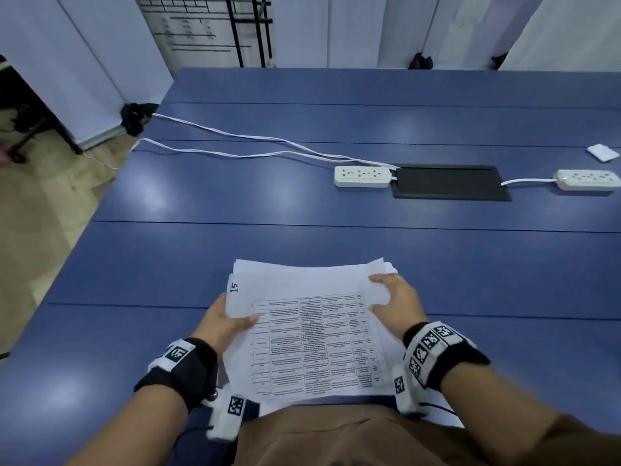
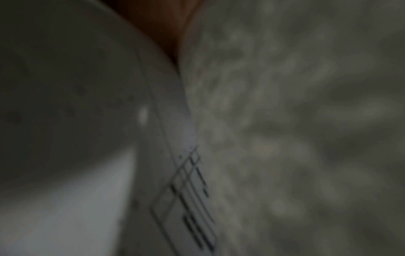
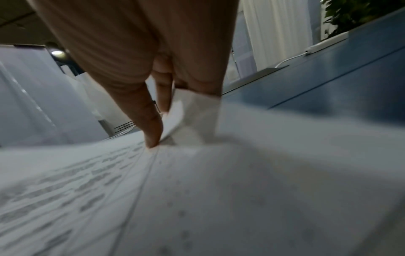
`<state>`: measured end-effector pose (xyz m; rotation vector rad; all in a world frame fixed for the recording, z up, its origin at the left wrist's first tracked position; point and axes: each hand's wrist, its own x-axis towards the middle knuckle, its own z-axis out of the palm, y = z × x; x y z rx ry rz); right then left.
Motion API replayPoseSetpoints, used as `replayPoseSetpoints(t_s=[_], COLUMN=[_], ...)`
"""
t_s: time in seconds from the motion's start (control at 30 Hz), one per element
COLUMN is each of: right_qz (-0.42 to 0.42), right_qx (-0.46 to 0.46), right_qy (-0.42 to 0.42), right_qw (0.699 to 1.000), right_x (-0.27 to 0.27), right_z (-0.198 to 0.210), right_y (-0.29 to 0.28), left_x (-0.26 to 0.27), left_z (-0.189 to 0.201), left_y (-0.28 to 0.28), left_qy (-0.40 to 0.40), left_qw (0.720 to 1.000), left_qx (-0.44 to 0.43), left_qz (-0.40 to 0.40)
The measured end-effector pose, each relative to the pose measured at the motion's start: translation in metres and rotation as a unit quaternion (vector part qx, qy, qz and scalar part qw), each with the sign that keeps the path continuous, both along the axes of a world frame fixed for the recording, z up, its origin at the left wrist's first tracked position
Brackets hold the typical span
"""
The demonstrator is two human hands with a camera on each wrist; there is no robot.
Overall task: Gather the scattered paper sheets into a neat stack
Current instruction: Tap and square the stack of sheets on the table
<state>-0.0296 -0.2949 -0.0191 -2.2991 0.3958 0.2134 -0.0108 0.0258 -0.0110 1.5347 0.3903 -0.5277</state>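
Observation:
A stack of white paper sheets (image 1: 309,331) with a printed table on top sits near the front edge of the blue table (image 1: 201,247), its far edges a little fanned. My left hand (image 1: 228,317) grips the stack's left edge, thumb on top. On the right edge, my right hand (image 1: 393,297) holds the sheets with the thumb pressed on the top page. In the right wrist view my right hand (image 3: 162,121) pinches a curled paper edge (image 3: 197,117). The left wrist view is dark and blurred, with printed paper (image 2: 186,199) close to the lens.
Two white power strips (image 1: 363,176) (image 1: 588,179) with white cables (image 1: 235,139) flank a black floor-box cover (image 1: 450,181) at mid-table. A small white paper piece (image 1: 605,152) lies far right. White partitions stand behind. The table's left edge drops to a wooden floor.

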Motion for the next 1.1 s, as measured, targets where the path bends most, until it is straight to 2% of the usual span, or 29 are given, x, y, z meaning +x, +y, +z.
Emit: replayPoseSetpoints(t_s=[0.07,0.17,0.23,0.3,0.37,0.5,0.6,0.67,0.87,1.1], right_qz=[-0.063,-0.178,-0.178,-0.134,-0.128,-0.174,-0.167,-0.164,-0.137,-0.106], right_qx=[0.033,0.112,0.256,0.412,0.492,0.438,0.402,0.392,0.349,0.374], right_qy=[-0.022,-0.032,-0.027,-0.018,-0.047,-0.212,-0.276,-0.275,-0.205,-0.173], right_qw=[0.997,0.977,0.950,0.901,0.860,0.856,0.857,0.863,0.904,0.905], right_x=[-0.003,-0.004,-0.003,0.001,0.006,0.021,0.028,0.029,0.020,0.021], right_z=[-0.005,-0.011,-0.010,0.002,0.020,0.075,0.106,0.111,0.081,0.081], right_y=[-0.009,-0.031,-0.044,-0.056,-0.064,-0.061,-0.056,-0.056,-0.059,-0.072], left_x=[0.002,0.012,0.020,0.030,0.043,0.076,0.091,0.095,0.094,0.102], left_z=[0.007,0.029,0.047,0.063,0.076,0.091,0.098,0.096,0.066,0.065], left_y=[-0.008,-0.021,-0.030,-0.036,-0.040,-0.050,-0.054,-0.054,-0.048,-0.045], left_qy=[-0.041,-0.106,-0.153,-0.196,-0.224,-0.264,-0.283,-0.288,-0.250,-0.229], left_qw=[0.999,0.994,0.988,0.980,0.974,0.964,0.957,0.956,0.967,0.970], left_qx=[0.009,0.015,0.007,-0.001,-0.019,-0.042,-0.054,-0.047,-0.044,-0.085], left_qz=[0.010,-0.001,-0.018,-0.019,-0.011,0.012,0.024,0.021,0.001,-0.024])
